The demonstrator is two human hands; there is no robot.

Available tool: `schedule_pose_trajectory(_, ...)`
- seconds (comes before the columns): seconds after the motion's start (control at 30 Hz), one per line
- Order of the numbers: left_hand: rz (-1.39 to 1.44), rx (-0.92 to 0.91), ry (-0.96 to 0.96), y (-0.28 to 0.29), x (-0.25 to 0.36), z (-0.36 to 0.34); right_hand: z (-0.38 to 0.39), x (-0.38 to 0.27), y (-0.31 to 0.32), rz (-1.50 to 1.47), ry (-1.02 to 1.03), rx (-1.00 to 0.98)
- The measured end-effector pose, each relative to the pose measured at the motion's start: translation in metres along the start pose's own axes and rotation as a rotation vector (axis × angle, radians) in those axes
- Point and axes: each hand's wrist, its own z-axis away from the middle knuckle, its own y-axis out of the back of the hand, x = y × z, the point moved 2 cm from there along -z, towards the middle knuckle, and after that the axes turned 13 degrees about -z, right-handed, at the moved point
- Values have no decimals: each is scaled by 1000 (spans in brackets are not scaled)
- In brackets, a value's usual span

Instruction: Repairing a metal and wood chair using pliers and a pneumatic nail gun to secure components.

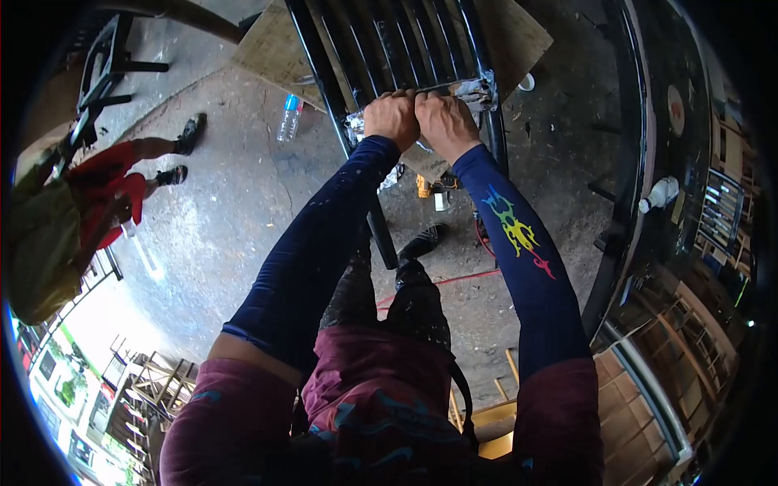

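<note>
My left hand [391,121] and my right hand [444,121] sit side by side with fingers curled over the near crossbar of a black slatted wooden frame [476,49], like part of a chair. Pale, crumpled material covers the frame's corners beside both hands. Below the frame is a plywood board [527,40], partly hidden by it. Beneath my hands, on the floor, an orange power tool [423,186] lies near a small pale box [442,202].
A person [49,227] in red shorts stands at the left near dark furniture [109,65]. A plastic bottle [288,121] is by the board's edge. A red cable [458,277] crosses the floor near my feet. A long dark structure [640,81] and stacked wooden frames [681,324] line the right.
</note>
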Motion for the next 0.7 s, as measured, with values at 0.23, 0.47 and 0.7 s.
schedule_pose_trajectory(0.23,-38,-74,45,9,1,4,1,4,15,-6,-189,-34)
schedule_pose_trajectory(0.47,5,-129,-9,16,-5,3,4,8,9,112,88,-126)
schedule_pose_trajectory(0.7,-94,-170,33,7,0,-2,4,5,-2,140,-21,-7)
